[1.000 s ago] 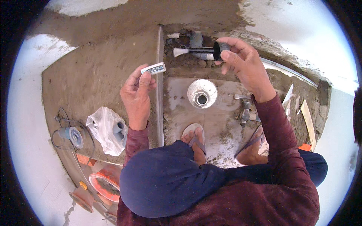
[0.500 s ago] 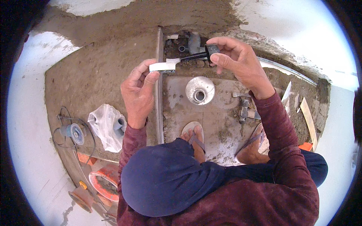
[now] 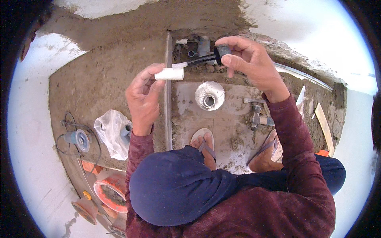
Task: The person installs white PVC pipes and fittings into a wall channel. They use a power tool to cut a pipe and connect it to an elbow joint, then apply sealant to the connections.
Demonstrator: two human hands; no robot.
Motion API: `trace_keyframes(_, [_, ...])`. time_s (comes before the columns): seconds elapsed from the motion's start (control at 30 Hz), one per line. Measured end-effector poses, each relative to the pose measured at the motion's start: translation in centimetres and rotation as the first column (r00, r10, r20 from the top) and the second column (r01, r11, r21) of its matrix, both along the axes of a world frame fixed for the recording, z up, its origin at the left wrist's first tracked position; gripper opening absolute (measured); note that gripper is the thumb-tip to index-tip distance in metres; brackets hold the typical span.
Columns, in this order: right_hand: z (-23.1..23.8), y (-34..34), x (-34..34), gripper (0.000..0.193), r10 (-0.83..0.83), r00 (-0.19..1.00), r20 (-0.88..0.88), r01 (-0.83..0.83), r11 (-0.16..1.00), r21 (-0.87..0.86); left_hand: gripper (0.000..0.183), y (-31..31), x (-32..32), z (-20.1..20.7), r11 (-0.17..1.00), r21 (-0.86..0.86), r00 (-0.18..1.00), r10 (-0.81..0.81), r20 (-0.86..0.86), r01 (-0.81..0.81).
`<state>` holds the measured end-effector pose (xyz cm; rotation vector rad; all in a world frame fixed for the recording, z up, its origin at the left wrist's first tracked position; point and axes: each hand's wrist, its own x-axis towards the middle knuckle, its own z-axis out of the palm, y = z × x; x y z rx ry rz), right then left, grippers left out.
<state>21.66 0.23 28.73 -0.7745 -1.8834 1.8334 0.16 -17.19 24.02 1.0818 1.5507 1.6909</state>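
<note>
Presently a short white pipe piece (image 3: pixel 169 74) is pinched in the left hand (image 3: pixel 142 99), its long axis lying left to right. Just right of it, a dark-capped brush (image 3: pixel 200 60) is gripped in the right hand (image 3: pixel 248 63), its tip touching the pipe's right end, both held above the far part of the cement floor (image 3: pixel 99 79).

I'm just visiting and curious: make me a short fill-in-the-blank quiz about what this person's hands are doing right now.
1. The left hand holds a short ____ plastic pipe piece.
2. The right hand grips a small black cap with a brush whose tip touches the ____.
3. The round metal floor drain lies below the hands, ahead of the person's ____ in sandals.

Missing words: white; pipe piece; feet
</note>
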Motion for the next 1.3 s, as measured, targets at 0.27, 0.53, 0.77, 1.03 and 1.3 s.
trace_keyframes(0.27, [-0.7,0.5,0.4,0.043,-0.040,0.999,0.011,0.040,0.999,-0.012,0.025,0.2,-0.2,-0.2,0.997,0.071,0.997,0.002,0.073,-0.007])
trace_keyframes(0.53, [-1.5,-1.0,-0.4,0.044,-0.059,0.997,-0.053,0.055,0.996,-0.075,0.028,0.5,0.2,0.1,0.996,0.010,0.990,0.082,0.116,-0.084])
trace_keyframes(0.77, [-0.4,-2.3,0.3,0.045,-0.059,0.996,-0.060,0.049,0.985,-0.165,0.030,0.2,-0.7,-0.7,0.990,0.058,0.989,0.128,0.067,-0.132])
trace_keyframes(1.03, [-1.6,-3.0,-0.4,0.045,-0.088,0.983,-0.162,0.065,0.988,-0.138,0.028,-0.7,-0.6,0.6,0.991,-0.010,0.991,0.136,0.022,-0.135])
trace_keyframes(1.3, [-2.9,-3.1,0.8,0.047,-0.148,0.977,-0.154,0.126,0.982,-0.144,0.033,-2.1,-1.5,2.5,0.999,-0.035,0.999,0.040,0.023,-0.039])
